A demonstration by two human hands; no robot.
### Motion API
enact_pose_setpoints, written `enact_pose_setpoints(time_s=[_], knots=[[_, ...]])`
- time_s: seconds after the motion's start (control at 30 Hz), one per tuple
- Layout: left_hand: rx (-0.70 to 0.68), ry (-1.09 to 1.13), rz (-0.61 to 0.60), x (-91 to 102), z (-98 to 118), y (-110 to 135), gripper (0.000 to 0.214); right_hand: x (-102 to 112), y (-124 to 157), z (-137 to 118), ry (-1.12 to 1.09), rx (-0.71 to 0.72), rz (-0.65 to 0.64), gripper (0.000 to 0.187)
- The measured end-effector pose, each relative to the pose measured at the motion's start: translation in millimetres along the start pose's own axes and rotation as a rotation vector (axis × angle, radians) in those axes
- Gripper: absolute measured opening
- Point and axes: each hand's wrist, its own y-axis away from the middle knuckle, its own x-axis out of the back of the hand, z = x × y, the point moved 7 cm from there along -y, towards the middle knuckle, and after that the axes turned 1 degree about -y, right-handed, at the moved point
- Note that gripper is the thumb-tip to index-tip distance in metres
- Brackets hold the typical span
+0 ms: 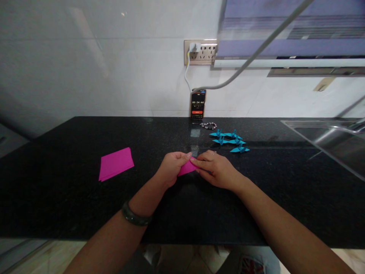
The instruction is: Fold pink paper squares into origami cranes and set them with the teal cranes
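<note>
Between my two hands, just above or on the dark countertop [85, 213], is a small folded piece of pink paper [186, 168]. My left hand [173, 166] pinches its left side, thumb on top. My right hand [216, 169] has its fingers closed on the paper's upper right edge. Part of the paper is hidden under the fingers. Off to the left lies a stack of pink paper sheets [116, 163]. Several blue paper cranes [221, 140] sit in a group beyond my right hand.
A phone [198, 104] showing a timer leans against the wall, with a charging cable [228, 82] running from it. A beaded bracelet [209, 126] lies in front of it. At the right is a metal sink [322, 139]. The wall socket [199, 52] is above the phone.
</note>
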Motion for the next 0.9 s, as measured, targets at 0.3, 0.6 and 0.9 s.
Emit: enact_pose_setpoints(time_s=[0.3, 0.6, 0.9], knots=[[-0.058, -0.108, 0.138, 8.0, 2.3, 0.3, 0.024, 5.0, -1.4, 0.7, -0.195, -0.050, 0.049, 0.028], [-0.087, -0.215, 0.146, 6.5, 3.4, 3.0, 0.023, -21.7, 9.0, 37.8, -0.749, -0.618, 0.018, 0.030], [-0.091, -0.240, 0.137, 5.6, 3.4, 3.2, 0.022, -33.8, 12.3, 38.7, -0.858, -0.669, -0.024, 0.026]])
